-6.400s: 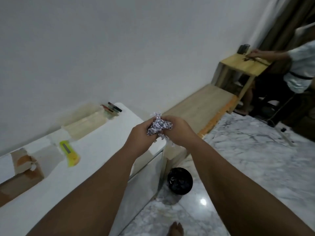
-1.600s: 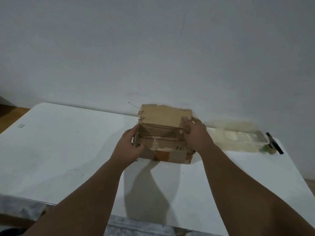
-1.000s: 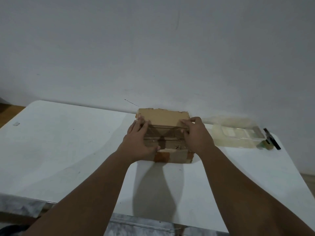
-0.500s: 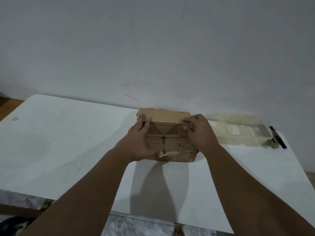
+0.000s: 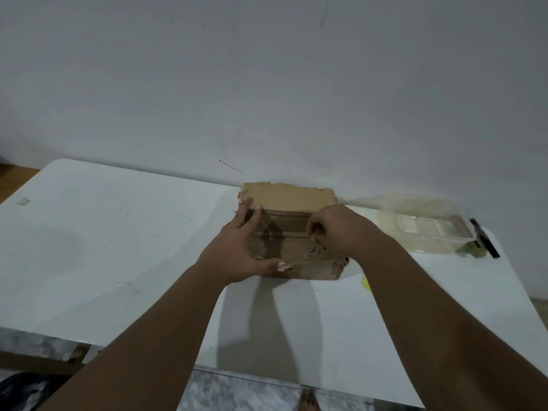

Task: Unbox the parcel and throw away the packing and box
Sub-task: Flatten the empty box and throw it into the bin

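A cardboard box (image 5: 292,232) sits on the white surface (image 5: 118,247) near its far edge, just in front of the pale wall (image 5: 267,84). From the middle of the surface the box lies toward 12 o'clock. Its back flap stands up with a torn top edge, and strips of clear tape cross its top. The front right corner is ragged.

The left hand (image 5: 237,250) is on the box at its 9 o'clock side: the fingers lie spread over the top left and the thumb presses along the front lower edge, so this grip clasps the box. The right hand (image 5: 341,229) rests on the box's top at 3 o'clock, its fingers curled in a pinch on the taped top; whether the grip has caught the tape or only presses on it cannot be told.

At 3 o'clock from the box, well apart, lies a clear plastic tray (image 5: 427,232), with a dark pen-like object (image 5: 484,237) just beyond its right end. A sliver of something yellow (image 5: 365,283) shows beside the right forearm, at 5 o'clock from the box. Marbled floor (image 5: 252,393) shows below the near edge of the surface.
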